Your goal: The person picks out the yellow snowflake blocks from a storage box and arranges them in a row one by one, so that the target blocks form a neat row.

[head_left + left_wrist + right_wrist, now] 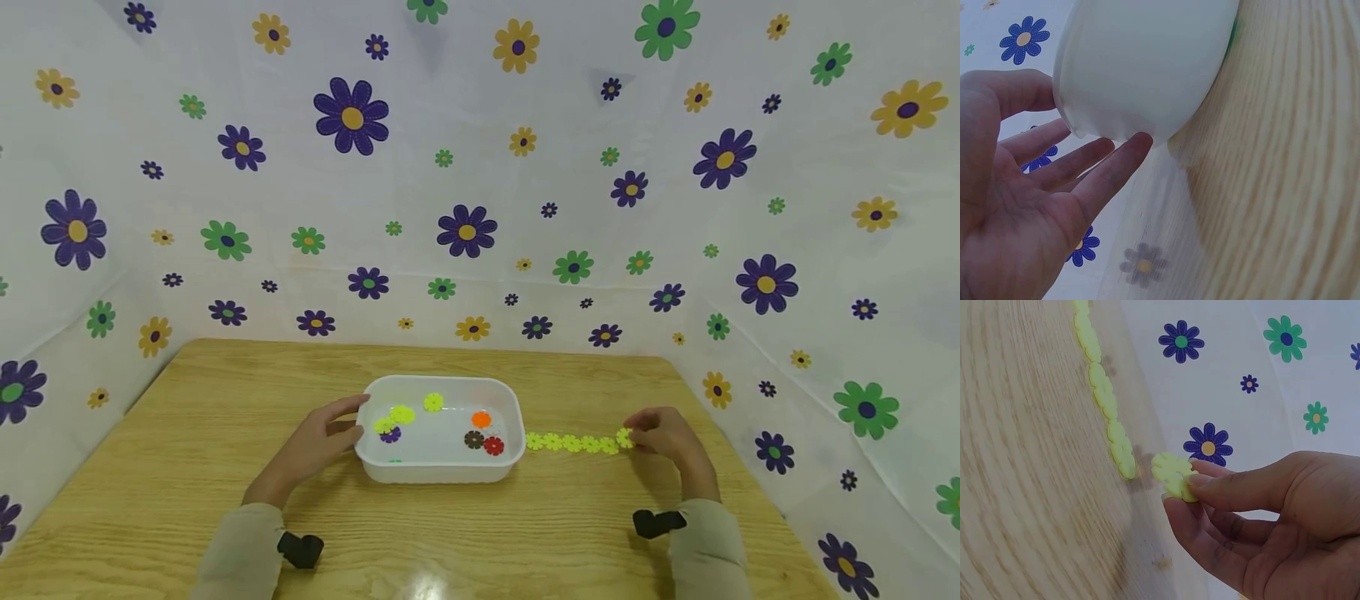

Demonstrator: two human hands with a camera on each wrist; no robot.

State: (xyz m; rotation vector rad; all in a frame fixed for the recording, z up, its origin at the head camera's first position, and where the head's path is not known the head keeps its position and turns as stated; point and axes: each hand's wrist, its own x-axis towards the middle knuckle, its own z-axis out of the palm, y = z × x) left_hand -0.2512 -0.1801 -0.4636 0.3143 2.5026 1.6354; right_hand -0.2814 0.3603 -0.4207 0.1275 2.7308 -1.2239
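My right hand (pixel 663 433) pinches a yellow flower-shaped plastic disc (pixel 1174 476) between thumb and fingertips. It is held just off the right end of a row of several similar yellow discs (pixel 572 443) lying on the table. In the right wrist view a small gap shows between the held disc and the row (pixel 1105 400). My left hand (pixel 318 442) touches the left end of a white plastic tub (pixel 442 473), its fingertips against the outer wall (pixel 1141 75). Inside the tub lie loose discs: yellow ones (pixel 433 402), purple (pixel 391 435), orange (pixel 482 419), brown (pixel 474 439) and red (pixel 493 446).
The wooden table (pixel 420 533) carries the tub near its middle, with the yellow row running right from beside it. White flower-printed cloth (pixel 480 183) encloses the back and both sides. A dark wrist camera sits on each sleeve (pixel 240 550).
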